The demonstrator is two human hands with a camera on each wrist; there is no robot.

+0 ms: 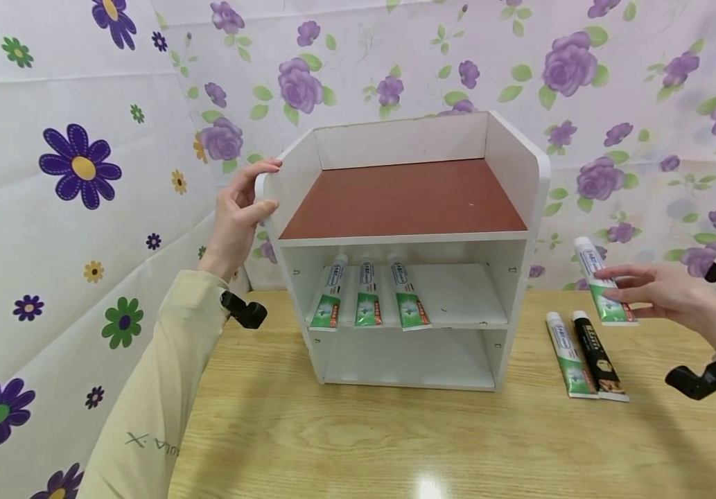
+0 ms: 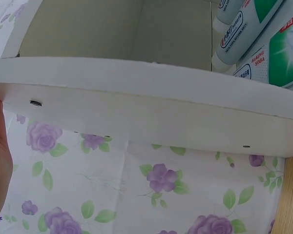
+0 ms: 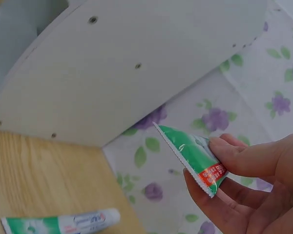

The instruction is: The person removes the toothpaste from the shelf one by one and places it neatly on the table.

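A white shelf unit with a brown top stands on the wooden table. My left hand grips the front corner of its left side panel. Three green-and-white toothpaste tubes lie side by side on the middle shelf. To the right of the unit, above the table, my right hand pinches another green-and-white tube by its flat end. Below it on the table lie a green-and-white tube and a black tube.
Floral cloth hangs behind and to the left of the table. The unit's bottom shelf holds nothing. The shelf's right side panel fills the right wrist view, with a tube on the wood below.
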